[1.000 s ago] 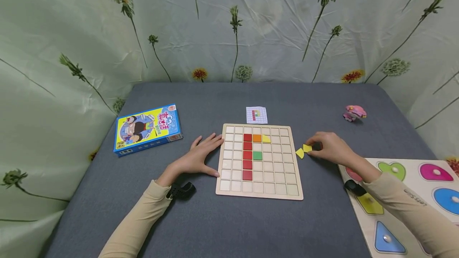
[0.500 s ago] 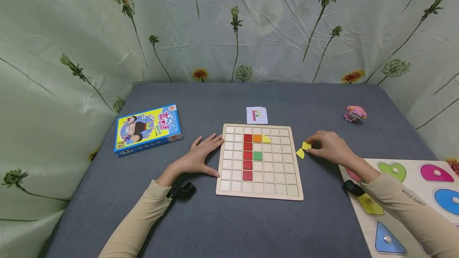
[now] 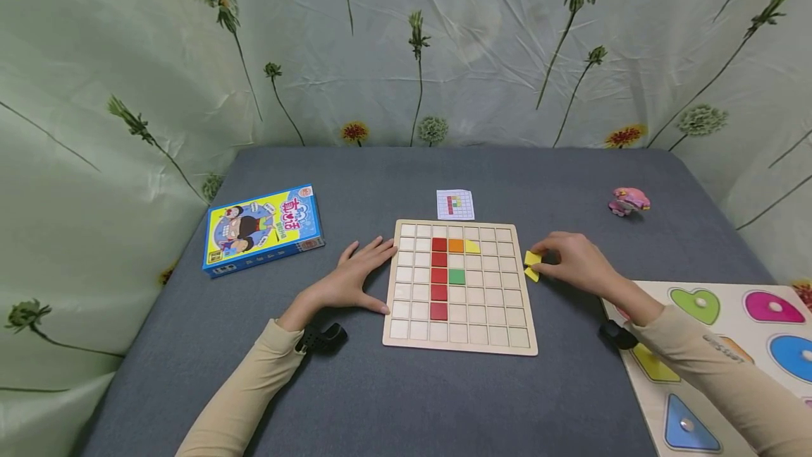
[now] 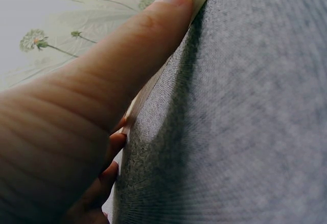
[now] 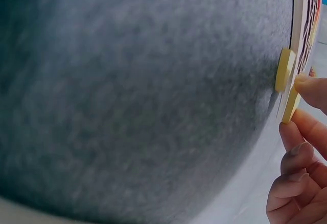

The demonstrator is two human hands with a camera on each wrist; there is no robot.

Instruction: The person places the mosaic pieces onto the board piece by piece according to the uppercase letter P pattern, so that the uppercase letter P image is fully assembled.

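A wooden grid board (image 3: 478, 350) lies on the table, with red square tiles (image 3: 439, 276) in a column, an orange tile (image 3: 456, 246), a yellow tile (image 3: 472, 247) and a green tile (image 3: 457, 276) in its cells. My left hand (image 3: 347, 277) has its fingers spread, thumb and fingertips touching the board's left edge. Beside the right edge, my right hand (image 3: 574, 259) pinches a small yellow tile (image 5: 292, 105) between thumb and fingers. A second yellow tile (image 3: 531, 275), with a curved side, lies on the cloth just in front of it.
A small pattern card (image 3: 454, 204) lies behind the board. At the left is a blue and yellow game box (image 3: 263, 230). A pink toy (image 3: 629, 201) stands at the back right. A knobbed shape puzzle board (image 3: 647, 400) lies under my right forearm.
My right hand has moved left with the pinched yellow tile, bringing it above the other yellow tile, close to the board's right edge. My left hand and the board stay put.
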